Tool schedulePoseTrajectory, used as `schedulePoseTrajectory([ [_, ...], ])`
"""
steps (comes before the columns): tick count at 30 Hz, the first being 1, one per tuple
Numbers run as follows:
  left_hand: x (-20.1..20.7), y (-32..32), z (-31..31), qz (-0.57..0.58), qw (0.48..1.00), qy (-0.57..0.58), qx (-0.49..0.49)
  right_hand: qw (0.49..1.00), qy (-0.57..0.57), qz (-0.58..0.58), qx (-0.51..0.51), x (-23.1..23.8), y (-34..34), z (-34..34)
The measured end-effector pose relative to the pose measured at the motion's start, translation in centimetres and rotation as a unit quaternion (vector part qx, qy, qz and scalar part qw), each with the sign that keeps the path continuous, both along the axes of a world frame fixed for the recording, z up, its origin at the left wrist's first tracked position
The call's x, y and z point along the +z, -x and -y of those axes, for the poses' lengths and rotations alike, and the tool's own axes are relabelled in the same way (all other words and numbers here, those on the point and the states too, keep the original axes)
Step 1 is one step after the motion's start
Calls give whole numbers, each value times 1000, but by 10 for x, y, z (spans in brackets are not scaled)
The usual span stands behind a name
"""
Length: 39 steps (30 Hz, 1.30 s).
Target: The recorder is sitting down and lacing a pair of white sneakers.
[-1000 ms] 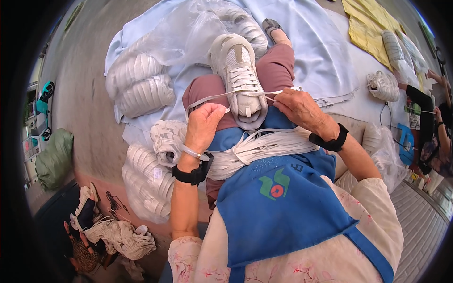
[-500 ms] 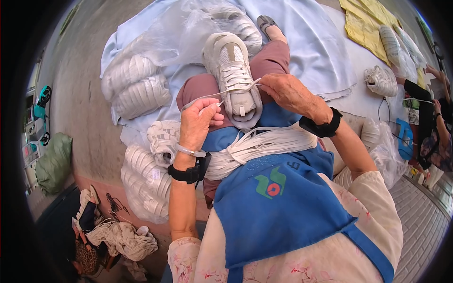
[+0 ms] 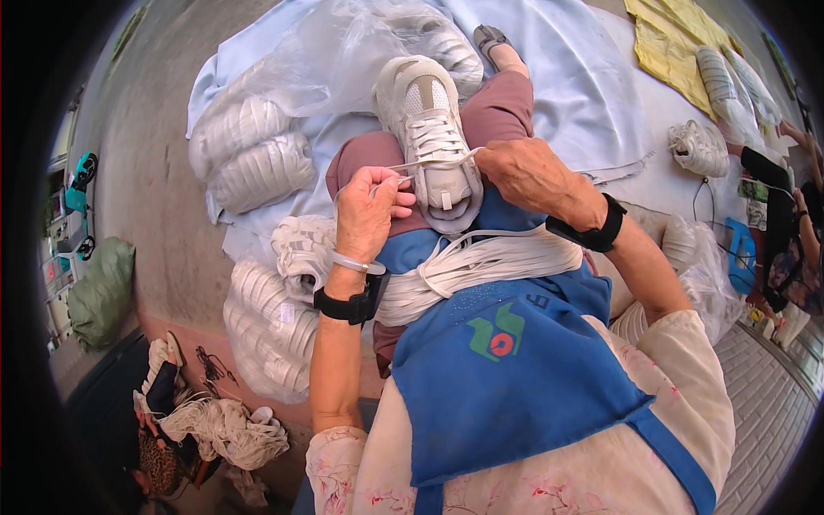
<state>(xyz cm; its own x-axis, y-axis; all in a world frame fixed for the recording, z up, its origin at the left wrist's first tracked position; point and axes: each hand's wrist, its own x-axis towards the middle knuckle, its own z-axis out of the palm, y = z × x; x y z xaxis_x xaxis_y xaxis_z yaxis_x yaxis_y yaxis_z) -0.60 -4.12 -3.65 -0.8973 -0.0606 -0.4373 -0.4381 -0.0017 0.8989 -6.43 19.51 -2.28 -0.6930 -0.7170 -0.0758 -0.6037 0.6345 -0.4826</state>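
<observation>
A beige and white sneaker (image 3: 418, 94) rests between my knees, its heel toward me and several lace rows crossing its upper. One end of a white shoelace (image 3: 436, 161) runs across the top of the sneaker near its tongue. To the left of the opening, my left hand (image 3: 369, 206) pinches the lace between thumb and fingers. My right hand (image 3: 534, 178) grips the lace's other side, right of the opening, with fingers curled. On my lap, over a blue apron (image 3: 524, 378), lies a tied bundle of white laces (image 3: 506, 262).
Plastic-wrapped white lace bundles (image 3: 262, 167) lie on a pale blue cloth (image 3: 584, 94), with more wrapped bundles (image 3: 266, 326) by my left forearm. At lower left sits a loose lace heap (image 3: 232, 433). Another person's arm (image 3: 760, 167) reaches toward a lace roll (image 3: 697, 148) at right.
My left hand has shifted slightly right and down, closer to the sneaker. Both hands keep hold of the lace, whose stretch across the sneaker now lies more level. The view has shifted slightly.
</observation>
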Motion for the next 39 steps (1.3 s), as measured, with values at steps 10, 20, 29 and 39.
schedulePoseTrajectory([
  [10, -1, 0, 6, 5, 1000, -30, -1, 997, 40, 65, 0, -17, 9, 2],
  [20, 0, 4, 2, 18, 999, -51, -8, 953, 192, 141, -188, -17, -8, 2],
  [29, -1, 8, -4, -9, 999, 37, 16, 965, 190, 50, -175, -24, -14, 4],
  [39, -7, 8, -10, -35, 998, 26, 51, 963, 177, 89, -180, -18, -12, 5],
])
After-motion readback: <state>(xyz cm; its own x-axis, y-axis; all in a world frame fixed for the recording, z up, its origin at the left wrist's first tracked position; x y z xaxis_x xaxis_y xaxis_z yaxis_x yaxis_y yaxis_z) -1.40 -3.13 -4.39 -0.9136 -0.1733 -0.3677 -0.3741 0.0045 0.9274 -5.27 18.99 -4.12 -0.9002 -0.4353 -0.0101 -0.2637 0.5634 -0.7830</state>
